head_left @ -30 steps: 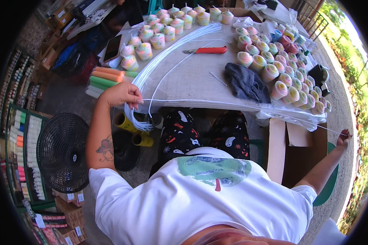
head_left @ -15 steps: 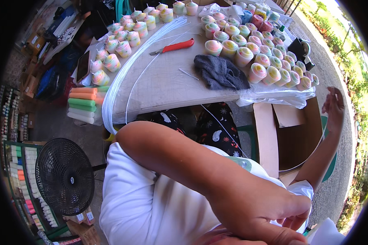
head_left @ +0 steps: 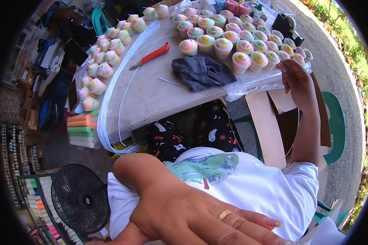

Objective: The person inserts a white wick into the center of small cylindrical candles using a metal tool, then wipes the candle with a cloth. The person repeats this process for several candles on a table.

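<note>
Head view: left hand (head_left: 192, 216) flat and empty, right hand (head_left: 296, 79) seemingly pinching thin wick (head_left: 293, 134); keep it taut.

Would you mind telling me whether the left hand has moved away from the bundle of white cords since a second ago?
Yes. The left hand has left the white cords at the table's left edge and now fills the lower foreground, near the camera.

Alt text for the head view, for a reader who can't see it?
A left hand fills the foreground near the camera; the right hand reaches the table edge beside rows of swirled candles, a grey cloth and a red cutter.
</note>
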Motion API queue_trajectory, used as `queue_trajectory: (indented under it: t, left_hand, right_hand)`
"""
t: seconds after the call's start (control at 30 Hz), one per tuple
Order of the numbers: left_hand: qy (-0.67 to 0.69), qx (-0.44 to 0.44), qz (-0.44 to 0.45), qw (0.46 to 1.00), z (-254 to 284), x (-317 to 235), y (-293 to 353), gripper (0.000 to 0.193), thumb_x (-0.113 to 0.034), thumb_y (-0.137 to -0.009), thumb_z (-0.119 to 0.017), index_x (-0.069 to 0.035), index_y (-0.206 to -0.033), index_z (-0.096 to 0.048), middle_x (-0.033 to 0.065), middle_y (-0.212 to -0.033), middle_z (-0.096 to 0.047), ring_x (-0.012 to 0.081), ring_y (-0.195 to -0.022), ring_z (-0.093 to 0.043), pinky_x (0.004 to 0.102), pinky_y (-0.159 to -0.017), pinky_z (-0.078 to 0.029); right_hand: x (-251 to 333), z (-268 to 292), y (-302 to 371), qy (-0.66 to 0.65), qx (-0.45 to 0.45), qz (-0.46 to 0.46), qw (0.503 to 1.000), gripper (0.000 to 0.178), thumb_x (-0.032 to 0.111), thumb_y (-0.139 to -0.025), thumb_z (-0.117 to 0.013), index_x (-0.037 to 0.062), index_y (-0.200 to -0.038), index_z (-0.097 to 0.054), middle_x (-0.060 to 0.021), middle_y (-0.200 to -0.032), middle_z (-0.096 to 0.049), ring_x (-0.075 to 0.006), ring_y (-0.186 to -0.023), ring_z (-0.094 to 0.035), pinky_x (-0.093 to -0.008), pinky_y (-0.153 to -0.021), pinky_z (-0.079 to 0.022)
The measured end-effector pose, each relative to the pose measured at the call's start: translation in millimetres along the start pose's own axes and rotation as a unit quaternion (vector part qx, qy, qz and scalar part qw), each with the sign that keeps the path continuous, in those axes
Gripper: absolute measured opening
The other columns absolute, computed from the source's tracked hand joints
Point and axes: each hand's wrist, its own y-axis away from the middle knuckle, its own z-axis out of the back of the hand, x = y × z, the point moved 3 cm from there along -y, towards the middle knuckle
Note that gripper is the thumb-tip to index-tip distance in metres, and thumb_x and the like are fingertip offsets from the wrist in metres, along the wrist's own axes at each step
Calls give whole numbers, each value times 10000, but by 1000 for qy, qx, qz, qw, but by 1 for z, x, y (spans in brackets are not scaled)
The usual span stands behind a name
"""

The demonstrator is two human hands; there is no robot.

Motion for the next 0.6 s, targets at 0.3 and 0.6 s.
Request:
queue_trajectory:
  t: [0.3, 0.6]
  left_hand:
    - [-119, 30, 375, 919, 49, 67, -18, 647, -376, -905, -576, 66, -1327, -361, 215, -1279, -484, 279, -1229, -459, 345, -1038, -326]
    - [57, 18, 359, 931, -3, 101, -29, 313, -296, -913, -591, 13, -937, -550, 141, -820, -623, 217, -711, -585, 310, -629, -434]
  right_hand:
    - [-13, 16, -1, -79, -11, 23, 997, 172, 122, -949, -533, 38, -1087, -590, 5, -904, -636, -15, -603, -445, -172, -489, -372]
    - [-12, 7, 2, -33, 8, 38, 999, 162, 106, -952, -524, 21, -1068, -601, 18, -808, -593, -16, -598, -439, -170, -504, -364]
